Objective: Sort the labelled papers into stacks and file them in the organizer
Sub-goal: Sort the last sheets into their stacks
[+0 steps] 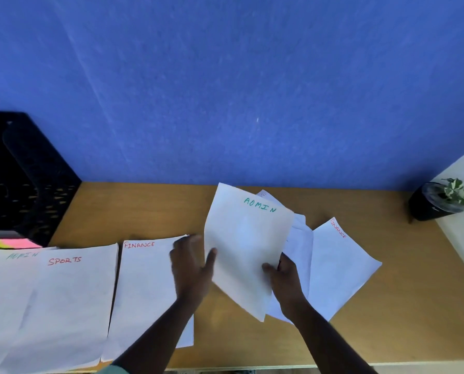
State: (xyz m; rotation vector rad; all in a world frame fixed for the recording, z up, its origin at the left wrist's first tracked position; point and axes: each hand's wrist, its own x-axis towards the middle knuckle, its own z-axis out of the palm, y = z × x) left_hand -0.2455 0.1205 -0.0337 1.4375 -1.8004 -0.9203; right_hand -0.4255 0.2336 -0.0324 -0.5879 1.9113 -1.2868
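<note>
Our right hand (285, 276) pinches the ADMIN sheet (248, 247) at its lower edge and lifts it above the loose pile (333, 265) on the worktop (144, 206). Our left hand (191, 268), fingers relaxed, touches the sheet's left edge over the FINANCE stack (144, 287).

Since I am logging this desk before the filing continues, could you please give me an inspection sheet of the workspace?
Surface: wooden desk top, bare between the papers.
Job's things: white ADMIN sheet held up; unsorted loose sheets beneath it, one marked FINANCE; flat FINANCE stack, SPORTS stack, ADMIN stack partly under SPORTS; black mesh organizer at far left.
Clutter: pink and yellow sticky notes; small plant in a black pot.
Grippers: right hand pinches the held sheet's lower edge; left hand touches its left edge, fingers fairly straight.
Cables: nothing seen.
Surroundings: blue wall behind.
</note>
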